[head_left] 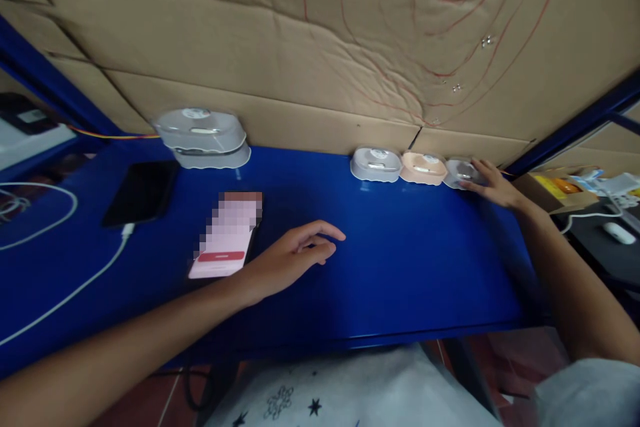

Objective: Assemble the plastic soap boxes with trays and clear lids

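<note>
My left hand [293,257] hovers over the middle of the blue desk [400,267], fingers loosely bent and apart, holding nothing. At the back right, my right hand [495,187] grips a small grey oval case [457,173] between thumb and fingers. That case is the rightmost in a row along the cardboard wall. Beside it stand a peach oval case [424,168] and another light grey oval case [376,165], each with a clear lid and a round sticker. My fingers partly cover the case I hold.
Two grey oval cases [205,137] are stacked at the back left. A lit phone [227,233] lies by my left forearm, with a dark phone [143,192] on a white cable [107,270] further left. A cardboard wall [250,27] closes the back. A mouse [619,233] lies at far right.
</note>
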`<state>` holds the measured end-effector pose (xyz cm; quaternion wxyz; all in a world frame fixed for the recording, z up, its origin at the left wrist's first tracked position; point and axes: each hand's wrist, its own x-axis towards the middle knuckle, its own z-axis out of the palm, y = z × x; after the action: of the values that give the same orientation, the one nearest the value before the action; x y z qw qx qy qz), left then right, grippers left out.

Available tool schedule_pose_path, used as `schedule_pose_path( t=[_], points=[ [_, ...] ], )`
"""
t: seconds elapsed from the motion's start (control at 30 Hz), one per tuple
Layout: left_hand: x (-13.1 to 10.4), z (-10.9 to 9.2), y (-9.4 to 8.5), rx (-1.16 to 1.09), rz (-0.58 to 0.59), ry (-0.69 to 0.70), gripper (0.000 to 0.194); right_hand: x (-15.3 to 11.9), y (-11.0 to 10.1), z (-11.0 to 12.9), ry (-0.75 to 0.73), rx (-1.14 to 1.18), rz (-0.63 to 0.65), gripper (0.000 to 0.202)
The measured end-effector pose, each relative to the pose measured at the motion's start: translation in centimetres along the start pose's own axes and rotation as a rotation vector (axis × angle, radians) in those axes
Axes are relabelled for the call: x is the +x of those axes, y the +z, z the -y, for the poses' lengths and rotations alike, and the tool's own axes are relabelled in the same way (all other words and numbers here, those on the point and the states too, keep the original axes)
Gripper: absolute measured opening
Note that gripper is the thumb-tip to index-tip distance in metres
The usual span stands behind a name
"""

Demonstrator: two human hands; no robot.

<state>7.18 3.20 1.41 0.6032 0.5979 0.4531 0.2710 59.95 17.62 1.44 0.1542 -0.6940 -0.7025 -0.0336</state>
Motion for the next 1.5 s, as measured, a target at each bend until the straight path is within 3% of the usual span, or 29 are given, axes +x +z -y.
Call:
schedule_pose_path(
  t=[0.1, 0.2, 0.37, 0.47, 0.57, 0.67, 0.8, 0.93, 1.07, 1.17, 1.27, 1.33, 1.5],
  points=[
    [0.1, 0.3, 0.1, -0.008, 0.009, 0.003, 0.034, 0.6, 1.3, 4.7, -0.108, 0.061, -0.026, 0.079],
    [0.1, 0.4, 0.1, 0.018, -0.022, 0.054, 0.031, 1.3, 3.1, 11.8, -0.304, 0.125, -0.067, 0.079],
    [0.2, 0.7, -0.2, 0.096, -0.232, 0.21, 0.032, 0.8, 6.1, 24.2, -0.719, 0.192, 0.059, 0.076],
    [0.3, 1.1, -0.6, 0.226, -0.353, 0.328, 0.054, -2.4, 6.0, 27.4, -0.811, 0.251, 0.074, 0.064],
    [0.5, 1.6, -0.7, 0.376, -0.361, 0.394, 0.079, -7.3, 4.4, 27.0, -0.892, 0.475, 0.116, 0.043],
    [0.5, 2.1, -0.4, 0.396, -0.242, 0.374, 0.099, -10.8, 2.8, 25.5, -0.9, 0.689, 0.198, 0.037],
    [0.3, 2.4, 0.0, 0.351, -0.11, 0.337, 0.11, -10.7, 2.8, 24.2, -0.777, 0.74, 0.101, 0.034],
    [0.1, 2.5, 0.0, 0.43, -0.074, 0.316, 0.097, -8.7, 4.4, 23.4, -0.678, 0.708, 0.018, 0.031],
    [0.1, 2.3, -0.2, 0.569, -0.015, 0.3, 0.056, -8.7, 4.7, 23.0, -0.666, 0.578, 0.048, 0.031],
    [0.1, 1.8, -0.2, 0.571, -0.059, 0.334, 0.04, -10.0, 3.7, 23.4, -0.813, 0.516, 0.092, 0.035],
    [0.0, 1.3, -0.1, 0.459, -0.151, 0.352, 0.041, -11.3, 2.8, 24.3, -0.968, 0.466, 0.169, 0.05],
    [0.0, 1.2, -0.1, 0.367, -0.175, 0.342, 0.053, -11.8, 2.7, 24.8, -0.964, 0.461, 0.177, 0.053],
    [0.1, 2.1, -0.1, 0.354, -0.14, 0.317, 0.124, -11.5, 2.8, 25.0, -0.855, 0.717, 0.177, 0.037]
  ],
)
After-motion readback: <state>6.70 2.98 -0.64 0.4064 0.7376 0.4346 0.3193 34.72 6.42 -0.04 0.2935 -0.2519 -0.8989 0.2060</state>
